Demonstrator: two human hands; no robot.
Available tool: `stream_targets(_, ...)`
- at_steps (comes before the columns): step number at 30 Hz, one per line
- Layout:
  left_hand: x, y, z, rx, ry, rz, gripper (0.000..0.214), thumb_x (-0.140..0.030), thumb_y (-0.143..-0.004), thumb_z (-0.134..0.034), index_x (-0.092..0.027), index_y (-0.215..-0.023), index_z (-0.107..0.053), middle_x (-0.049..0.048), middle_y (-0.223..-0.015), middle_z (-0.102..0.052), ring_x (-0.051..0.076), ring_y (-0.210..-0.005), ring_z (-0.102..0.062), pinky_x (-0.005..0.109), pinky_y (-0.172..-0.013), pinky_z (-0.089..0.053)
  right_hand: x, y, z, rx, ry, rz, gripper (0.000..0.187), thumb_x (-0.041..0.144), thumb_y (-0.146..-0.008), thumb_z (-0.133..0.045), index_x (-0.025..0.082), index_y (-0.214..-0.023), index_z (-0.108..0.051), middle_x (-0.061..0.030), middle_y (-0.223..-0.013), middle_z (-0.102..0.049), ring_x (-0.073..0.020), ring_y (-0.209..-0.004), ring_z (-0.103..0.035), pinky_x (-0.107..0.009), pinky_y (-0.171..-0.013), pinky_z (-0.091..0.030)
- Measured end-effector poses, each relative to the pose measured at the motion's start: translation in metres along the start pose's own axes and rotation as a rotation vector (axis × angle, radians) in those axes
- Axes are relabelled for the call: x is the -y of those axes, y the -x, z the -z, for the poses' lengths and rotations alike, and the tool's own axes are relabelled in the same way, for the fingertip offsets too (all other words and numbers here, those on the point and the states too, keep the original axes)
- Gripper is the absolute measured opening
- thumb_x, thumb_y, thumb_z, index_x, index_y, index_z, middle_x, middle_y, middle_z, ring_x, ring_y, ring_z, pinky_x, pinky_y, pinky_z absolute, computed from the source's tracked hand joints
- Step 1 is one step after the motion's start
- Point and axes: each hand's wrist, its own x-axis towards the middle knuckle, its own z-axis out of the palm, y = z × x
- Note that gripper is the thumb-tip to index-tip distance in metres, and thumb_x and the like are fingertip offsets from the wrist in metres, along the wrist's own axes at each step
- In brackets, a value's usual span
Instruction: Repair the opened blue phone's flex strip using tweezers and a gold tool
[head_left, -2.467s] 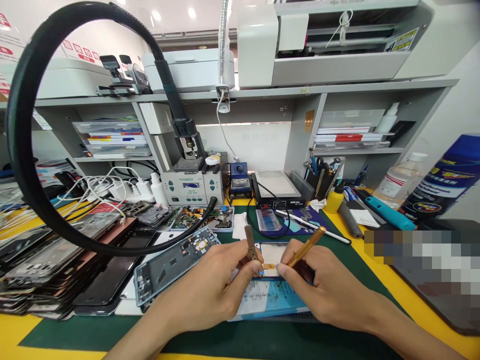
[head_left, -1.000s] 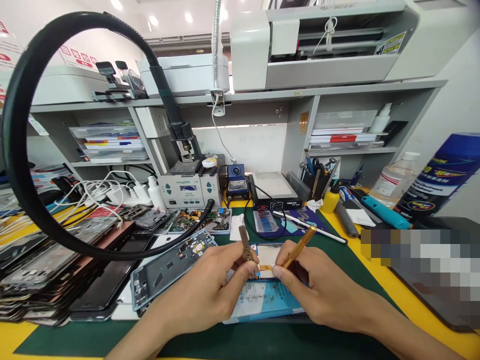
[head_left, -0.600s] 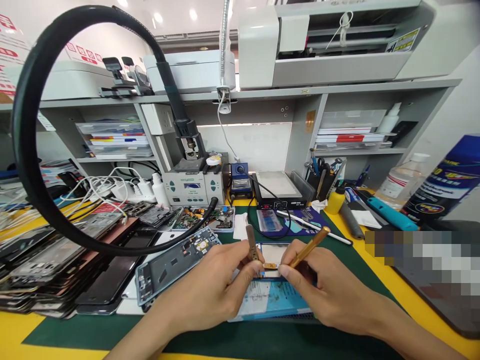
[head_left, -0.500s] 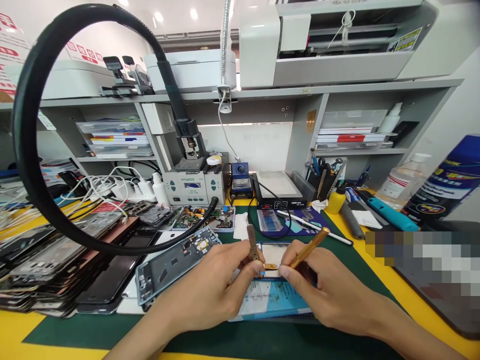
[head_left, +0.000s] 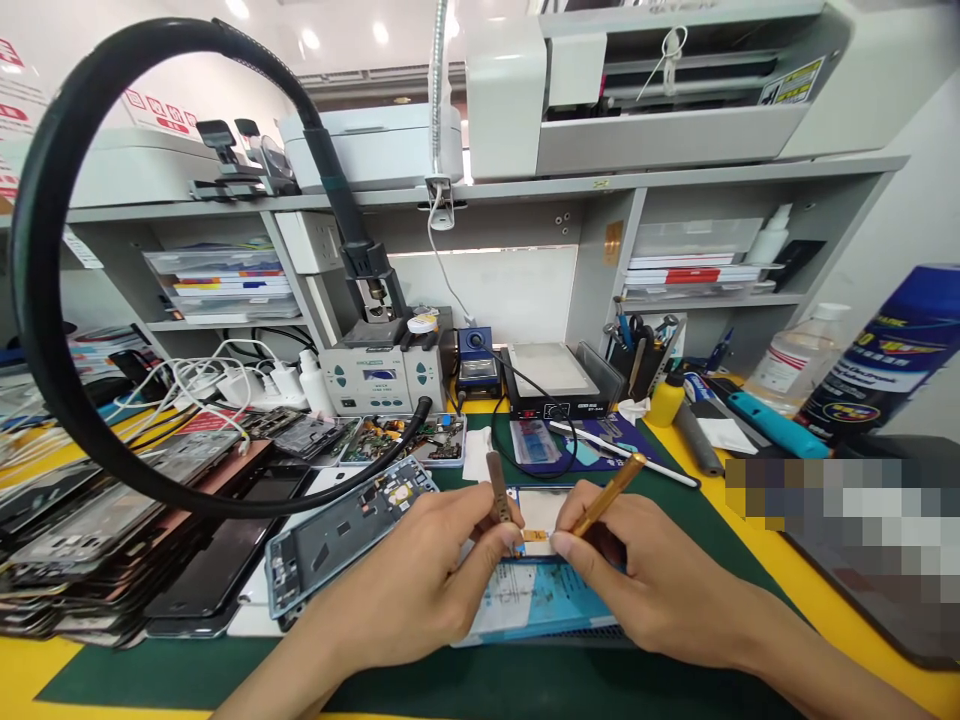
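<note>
My left hand is closed around metal tweezers held upright, their tips hidden behind the fingers. In my right hand is a gold-coloured, pen-shaped tool, slanting up to the right; its working end is out of sight behind my thumb. Between both hands lies an orange flex cable, over an opened phone or screen part with a pale inner face and dark blue edge. Under that part is a light-blue, worn pad. Fingertips of both hands are close to the cable's two ends.
A blue phone frame lies left of my left hand, beside stacked phone parts. A thick black hose loops from the hot-air station. Behind stands a heating plate; a white pen-like stick and bottles are at right.
The whole view has shifted slightly, so everything sits a little further left. Both hands keep their tools and nearly the same pose; the orange cable looks slightly more exposed.
</note>
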Motion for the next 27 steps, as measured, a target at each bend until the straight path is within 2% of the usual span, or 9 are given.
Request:
stream_targets(9, -0.0020, -0.0006, 0.0012, 0.021, 0.014, -0.019, 0.028, -0.031, -0.108, -0.040, -0.019, -0.093, -0.060, 0.0038, -0.085, -0.067, 0.018, -0.075, -0.061, 0.028, -0.070, -0.046, 0.0031, 0.0001, 0.0021, 0.034, -0.015, -0.018, 0.022, 0.023, -0.103, -0.044, 0.021, -0.085, -0.057, -0.0020, -0.082, -0.059, -0.0176, -0.066, -0.051, -0.029, -0.060, -0.039)
stream_targets(21, 0.0000, 0.0009, 0.0006, 0.040, 0.000, 0.000, 0.026, -0.031, -0.108, -0.039, -0.020, -0.097, -0.060, 0.0032, -0.091, -0.067, 0.018, -0.079, -0.060, 0.029, -0.072, -0.043, 0.0016, 0.0016, 0.0014, 0.032, -0.001, -0.016, 0.023, 0.024, -0.103, -0.043, 0.021, -0.085, -0.057, -0.0021, -0.081, -0.059, -0.0180, -0.067, -0.051, -0.029, -0.061, -0.039)
stream_targets(27, 0.0005, 0.0005, 0.0009, 0.071, 0.021, 0.014, 0.024, -0.031, -0.109, -0.037, -0.021, -0.096, -0.054, 0.0008, -0.094, -0.066, 0.016, -0.079, -0.056, 0.030, -0.073, -0.039, 0.0016, 0.0008, 0.0007, 0.036, 0.000, -0.011, 0.021, 0.023, -0.103, -0.043, 0.021, -0.088, -0.058, -0.0021, -0.083, -0.060, -0.0180, -0.068, -0.051, -0.029, -0.061, -0.039)
